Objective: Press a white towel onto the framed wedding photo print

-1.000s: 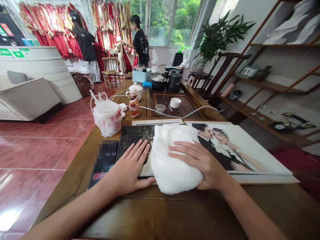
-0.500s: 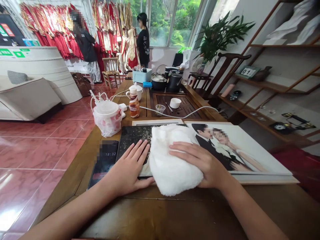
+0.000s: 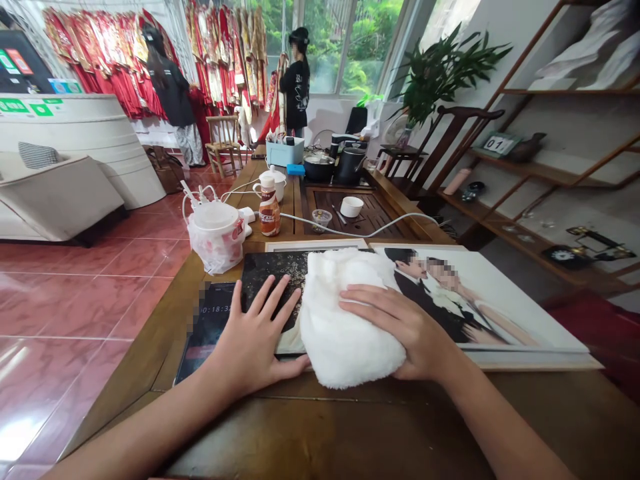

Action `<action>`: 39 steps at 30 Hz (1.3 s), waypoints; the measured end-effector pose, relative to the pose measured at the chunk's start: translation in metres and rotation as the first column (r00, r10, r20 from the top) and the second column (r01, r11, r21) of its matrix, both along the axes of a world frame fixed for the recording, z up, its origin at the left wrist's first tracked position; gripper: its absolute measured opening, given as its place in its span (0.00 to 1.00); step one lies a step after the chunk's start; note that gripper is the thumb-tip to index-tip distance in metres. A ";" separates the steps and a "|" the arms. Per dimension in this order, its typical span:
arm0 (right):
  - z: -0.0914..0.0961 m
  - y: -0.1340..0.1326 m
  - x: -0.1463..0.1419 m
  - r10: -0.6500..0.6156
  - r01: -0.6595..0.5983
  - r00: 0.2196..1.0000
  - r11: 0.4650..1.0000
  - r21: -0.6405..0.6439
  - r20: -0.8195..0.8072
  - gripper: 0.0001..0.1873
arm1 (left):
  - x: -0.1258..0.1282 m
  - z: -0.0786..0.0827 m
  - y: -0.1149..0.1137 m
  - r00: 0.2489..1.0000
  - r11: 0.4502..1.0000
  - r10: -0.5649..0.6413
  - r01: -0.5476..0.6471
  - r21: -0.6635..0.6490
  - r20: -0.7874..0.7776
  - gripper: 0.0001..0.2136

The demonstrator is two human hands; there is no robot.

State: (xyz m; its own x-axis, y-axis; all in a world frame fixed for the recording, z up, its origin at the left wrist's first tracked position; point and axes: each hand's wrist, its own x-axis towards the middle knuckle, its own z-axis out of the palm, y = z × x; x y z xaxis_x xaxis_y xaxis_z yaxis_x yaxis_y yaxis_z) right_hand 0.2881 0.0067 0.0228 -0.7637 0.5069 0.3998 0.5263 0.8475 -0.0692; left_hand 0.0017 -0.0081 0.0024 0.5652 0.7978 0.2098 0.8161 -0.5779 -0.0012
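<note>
A large photo panel [image 3: 510,300] with a couple's portrait lies flat on the wooden table [image 3: 350,433] in front of me. A fluffy white cloth [image 3: 340,313] rests on its left half. My right hand [image 3: 405,327] lies palm-down on the cloth, fingers stretched out and pressing it to the panel. My left hand [image 3: 255,340] is flat on the panel's dark left corner, fingers spread wide, thumb along the near edge. A phone [image 3: 205,327] with a lit clock screen lies just left of that hand.
Behind the panel stand a bagged white container [image 3: 216,233], a brown bottle [image 3: 269,208], a white cable [image 3: 350,230], a tea tray [image 3: 360,212] with small bowls, and kettles [image 3: 340,163]. Two people stand by racks of red garments far back. Shelves run along the right.
My left hand's fingers have spread apart and shifted slightly left on the panel. The cloth and right hand have barely moved. A person in the background has walked right.
</note>
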 end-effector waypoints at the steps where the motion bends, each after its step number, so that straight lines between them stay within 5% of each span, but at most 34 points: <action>1: 0.000 0.000 0.000 -0.004 0.004 1.000 1.000 -0.001 0.004 0.34 | 0.001 0.001 -0.002 0.999 0.999 0.049 -0.049 0.003 0.000 0.39; 5: 0.001 0.000 0.000 -0.003 0.003 1.000 1.000 -0.002 0.018 0.34 | 0.002 0.004 -0.007 0.986 0.984 0.166 -0.167 -0.069 -0.013 0.40; 12: 0.001 0.001 0.001 -0.003 0.003 0.999 1.000 0.015 0.032 0.34 | 0.001 0.005 -0.007 0.982 0.967 0.187 -0.183 -0.177 0.004 0.41; 22: -0.001 -0.003 0.000 -0.002 0.002 0.999 1.000 0.009 0.040 0.35 | -0.003 0.000 0.004 0.998 0.996 -0.062 0.064 -0.056 0.027 0.41; 39: 0.001 0.002 -0.002 -0.004 0.005 0.999 1.000 0.011 -0.036 0.29 | -0.003 -0.002 0.005 0.998 0.997 -0.071 0.070 -0.033 -0.001 0.42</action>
State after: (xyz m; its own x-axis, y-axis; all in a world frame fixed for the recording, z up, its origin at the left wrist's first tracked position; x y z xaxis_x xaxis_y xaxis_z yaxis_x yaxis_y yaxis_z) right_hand 0.2859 0.0088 0.0241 -0.7462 0.5056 0.4332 0.5275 0.8459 -0.0786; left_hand -0.0013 -0.0034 0.0007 0.6207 0.7624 0.1830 0.7733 -0.6337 0.0174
